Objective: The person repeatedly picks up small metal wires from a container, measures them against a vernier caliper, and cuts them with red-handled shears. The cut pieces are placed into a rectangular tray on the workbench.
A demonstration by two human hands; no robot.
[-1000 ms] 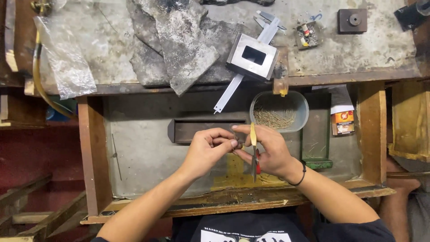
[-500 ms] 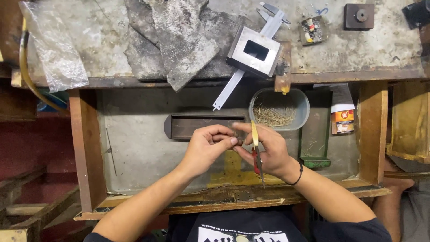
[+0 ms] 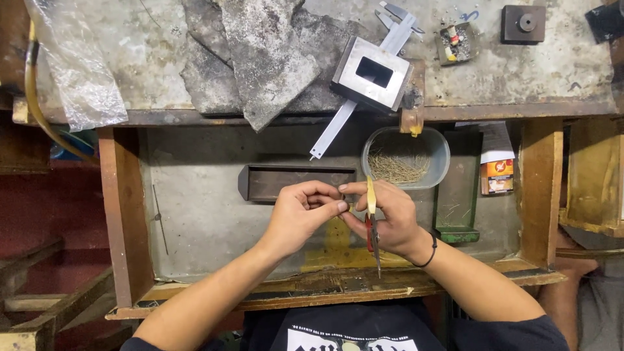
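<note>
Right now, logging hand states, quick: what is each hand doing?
Left hand: fingers pinched shut at the right hand's fingertips; what they pinch cannot be told.
Right hand: closed around pliers.

My left hand (image 3: pixel 302 214) and right hand (image 3: pixel 383 218) meet fingertip to fingertip over the open drawer (image 3: pixel 195 195), pinching something too small to make out, while my right hand also grips a pair of pliers (image 3: pixel 372 227) with a yellow and a red handle, one pointing up and one toward me. Just beyond my hands sit a dark rectangular tray (image 3: pixel 296 182) and an oval tub (image 3: pixel 406 158) of thin wires. On the worn bench top (image 3: pixel 539 65) above lie a square metal block (image 3: pixel 372 73) on a calliper (image 3: pixel 338 123), grey stone slabs (image 3: pixel 260 58) and a crumpled plastic bag (image 3: pixel 78 71).
</note>
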